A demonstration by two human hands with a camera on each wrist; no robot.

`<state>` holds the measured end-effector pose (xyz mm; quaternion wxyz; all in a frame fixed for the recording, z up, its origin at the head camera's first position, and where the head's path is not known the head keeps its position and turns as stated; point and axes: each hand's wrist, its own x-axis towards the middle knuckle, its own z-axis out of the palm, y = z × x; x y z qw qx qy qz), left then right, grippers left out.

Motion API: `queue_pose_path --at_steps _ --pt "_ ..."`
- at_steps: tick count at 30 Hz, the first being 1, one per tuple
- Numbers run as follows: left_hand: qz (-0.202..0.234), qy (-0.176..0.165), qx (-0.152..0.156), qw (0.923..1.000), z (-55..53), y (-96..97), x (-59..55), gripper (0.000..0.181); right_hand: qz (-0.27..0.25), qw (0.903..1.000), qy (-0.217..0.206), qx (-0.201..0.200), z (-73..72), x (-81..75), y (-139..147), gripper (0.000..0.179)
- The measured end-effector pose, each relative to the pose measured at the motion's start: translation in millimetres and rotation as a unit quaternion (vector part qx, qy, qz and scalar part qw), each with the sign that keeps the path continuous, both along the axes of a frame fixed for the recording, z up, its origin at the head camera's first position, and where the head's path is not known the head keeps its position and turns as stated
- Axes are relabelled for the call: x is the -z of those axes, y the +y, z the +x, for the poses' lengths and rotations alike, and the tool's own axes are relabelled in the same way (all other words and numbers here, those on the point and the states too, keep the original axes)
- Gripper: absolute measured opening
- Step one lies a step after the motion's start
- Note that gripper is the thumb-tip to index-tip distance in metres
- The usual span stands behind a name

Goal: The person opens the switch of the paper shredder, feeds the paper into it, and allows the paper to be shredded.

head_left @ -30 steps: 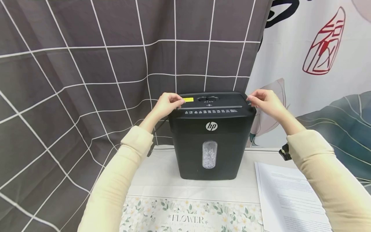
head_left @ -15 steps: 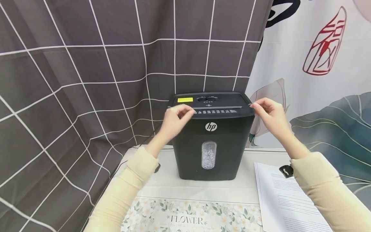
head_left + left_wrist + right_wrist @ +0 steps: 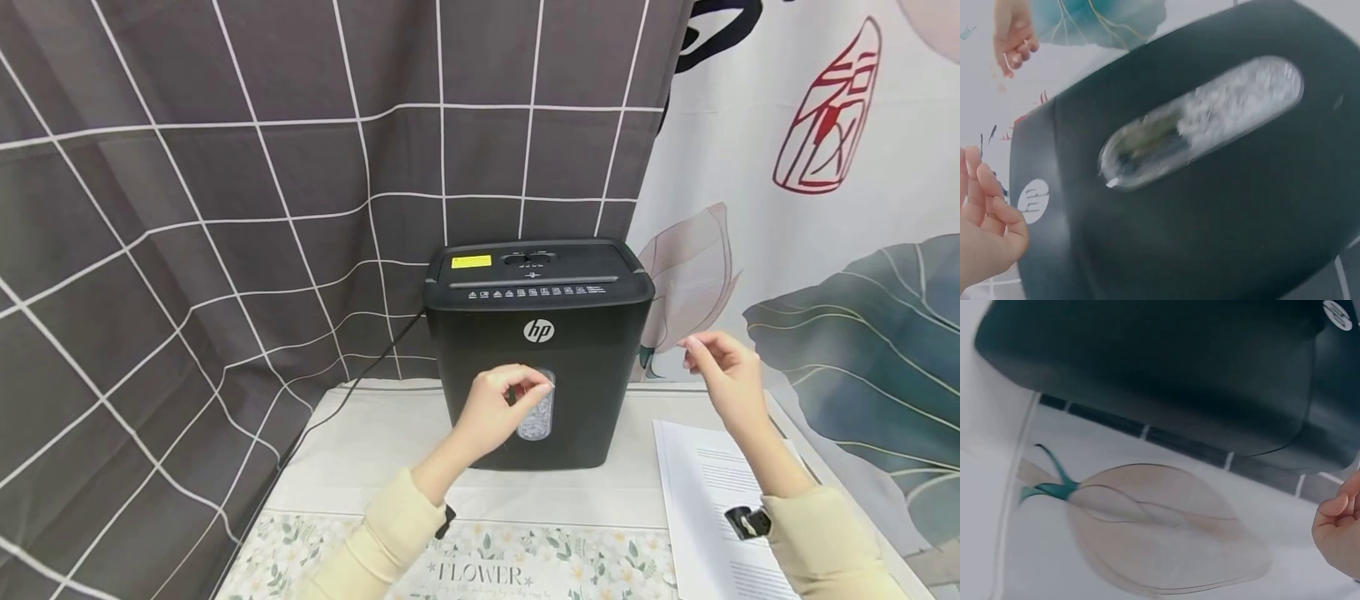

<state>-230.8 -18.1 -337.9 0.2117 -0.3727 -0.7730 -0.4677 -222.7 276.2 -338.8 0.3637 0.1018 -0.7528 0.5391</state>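
Observation:
A black HP paper shredder (image 3: pixel 480 342) stands upright on the white table. Bits of shredded paper (image 3: pixel 1241 103) fill part of its clear window, seen large in the left wrist view. In front of that window hovers my left hand (image 3: pixel 498 412), its fingers loosely bent and nothing visible in them. My right hand (image 3: pixel 731 379) is in the air to the right of the shredder, above a stack of printed sheets (image 3: pixel 686 500). Its thumb lies near the bent forefinger in the right wrist view, and no object shows there. Neither hand appears to touch the shredder.
A black cord (image 3: pixel 360 379) runs from the shredder's left side down along the table edge. Behind hangs a dark grid-patterned curtain (image 3: pixel 292 175), with a white printed cloth (image 3: pixel 735 150) at the right. A flower-printed mat (image 3: pixel 487 550) covers the table's front.
Both hands have come away from the ends of the shredder's top, moving down and toward me. My left hand also shifted right, my right hand slightly right. The shredder stayed put.

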Motion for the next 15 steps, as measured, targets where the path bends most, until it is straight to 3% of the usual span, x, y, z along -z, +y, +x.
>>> queue_pose_path --at_steps 5,10,15 --pt "0.028 -0.022 0.007 0.9993 5.5 11.4 26.3 0.006 -0.034 0.9992 -0.014 -0.014 8.8 24.8 10.0 0.022" --pt "0.028 -0.026 0.024 0.999 12.6 23.2 59.1 0.007 -0.024 0.999 -0.038 -0.005 22.1 59.1 25.3 0.023" --pt "0.011 -0.102 0.039 0.994 20.7 39.3 88.0 0.01 0.02 0.9957 -0.091 0.005 37.2 90.4 48.8 0.029"
